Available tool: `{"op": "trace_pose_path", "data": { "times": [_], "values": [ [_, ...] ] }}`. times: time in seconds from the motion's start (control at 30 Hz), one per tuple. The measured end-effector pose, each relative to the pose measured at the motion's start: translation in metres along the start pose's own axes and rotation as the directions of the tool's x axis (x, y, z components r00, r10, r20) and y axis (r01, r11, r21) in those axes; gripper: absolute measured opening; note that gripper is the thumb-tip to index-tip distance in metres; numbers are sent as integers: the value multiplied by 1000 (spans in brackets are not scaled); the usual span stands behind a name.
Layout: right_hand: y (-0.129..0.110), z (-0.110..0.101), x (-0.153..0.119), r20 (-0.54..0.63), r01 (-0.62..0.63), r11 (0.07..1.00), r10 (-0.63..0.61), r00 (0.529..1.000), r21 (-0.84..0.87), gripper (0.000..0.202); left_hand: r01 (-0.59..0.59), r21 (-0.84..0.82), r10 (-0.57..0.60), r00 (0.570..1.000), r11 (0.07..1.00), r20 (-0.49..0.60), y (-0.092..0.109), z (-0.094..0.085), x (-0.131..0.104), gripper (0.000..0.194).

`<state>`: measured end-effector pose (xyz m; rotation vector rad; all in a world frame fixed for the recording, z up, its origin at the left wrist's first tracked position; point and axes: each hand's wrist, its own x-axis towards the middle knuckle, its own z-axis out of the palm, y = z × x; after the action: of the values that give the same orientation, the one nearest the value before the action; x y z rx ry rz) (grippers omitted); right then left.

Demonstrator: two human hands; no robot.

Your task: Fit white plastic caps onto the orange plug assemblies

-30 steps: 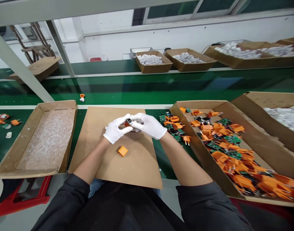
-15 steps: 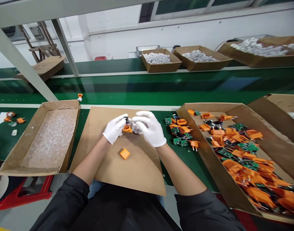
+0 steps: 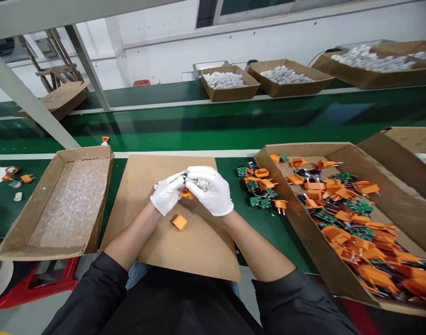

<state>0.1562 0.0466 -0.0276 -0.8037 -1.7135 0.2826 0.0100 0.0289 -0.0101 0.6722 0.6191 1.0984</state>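
Both hands wear white gloves and meet above a brown cardboard sheet (image 3: 199,251). My left hand (image 3: 167,191) is closed around an orange plug part (image 3: 187,193), whose lower edge shows between the hands. Fingers of my right hand (image 3: 212,190) are curled over small whitish-grey pieces (image 3: 203,184) and press close to the left fingertips. A small dark bit shows between the fingertips; its shape is unclear. Nearer to me, an orange shell (image 3: 180,222) lies on the sheet.
An open box (image 3: 69,200) is at left. Orange plugs with green boards (image 3: 260,202) lie beside a large box (image 3: 286,204) of similar parts at right. Boxes of white pieces (image 3: 230,95) stand behind the green belt. A red stool (image 3: 38,288) is at lower left.
My right hand has curled further inward over the whitish pieces, and its fingertips have come closer to my left hand. The view has shifted slightly.
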Motion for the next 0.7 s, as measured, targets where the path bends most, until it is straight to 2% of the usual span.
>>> {"op": "trace_pose_path", "data": {
  "times": [0.13, 0.23, 0.33, 0.43, 0.5, 0.63, 0.7],
  "values": [
    [-1, -1, -1, 37, -91, 992, 88, 995, 87, 7, -16, -14, 15, 999, 1000, -38, -1, -3, 2, 47],
    [0, 2, -2, 67, -189, 968, 180, 981, 165, 7, -29, 12, 29, 998, 1000, -58, -4, -5, 4, 46],
    [1, 8, -4, 86, -263, 945, 251, 964, 196, 12, -65, 93, 73, 994, 993, -77, -8, -8, 5, 41],
    [2, 10, -6, 48, -291, 935, 287, 957, 201, 13, -93, 201, 113, 990, 975, -89, -9, -10, 6, 39],
    [2, 8, -5, 58, -267, 941, 261, 964, 208, 11, -104, 226, 129, 987, 968, -98, -9, -11, 7, 43],
    [5, -3, 1, 141, -143, 952, 107, 984, 271, 17, -135, 133, 149, 984, 982, -99, -5, -13, 7, 48],
    [6, -7, 3, 124, -75, 972, 48, 991, 221, 19, -151, 110, 162, 982, 982, -99, -3, -13, 6, 46]
  ]
}}
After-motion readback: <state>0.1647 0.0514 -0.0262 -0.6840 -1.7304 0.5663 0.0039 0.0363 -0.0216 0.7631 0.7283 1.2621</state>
